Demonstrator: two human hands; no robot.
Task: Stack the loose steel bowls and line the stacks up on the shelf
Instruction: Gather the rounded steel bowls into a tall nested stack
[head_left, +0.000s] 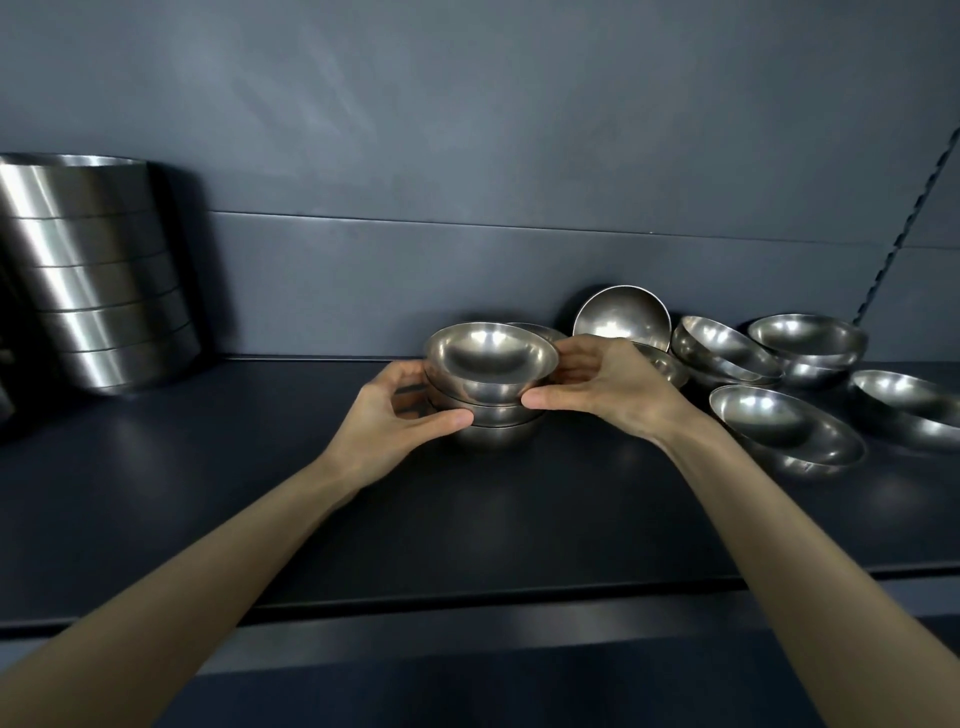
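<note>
Left hand (400, 415) and right hand (602, 387) grip opposite sides of the bowl stack (491, 395) on the shelf (467, 519), loose bowls (779, 421) lying to its right.

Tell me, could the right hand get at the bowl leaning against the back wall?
Probably yes, once it releases the stack: the leaning bowl stands just behind the right hand, with nothing over it.

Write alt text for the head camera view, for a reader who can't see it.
A person's left hand and right hand grip a short stack of steel bowls from either side on a dark shelf. Loose bowls lie scattered to its right, with a tilted bowl nearly on edge by the back wall. A stack of larger steel containers stands far left.
</note>
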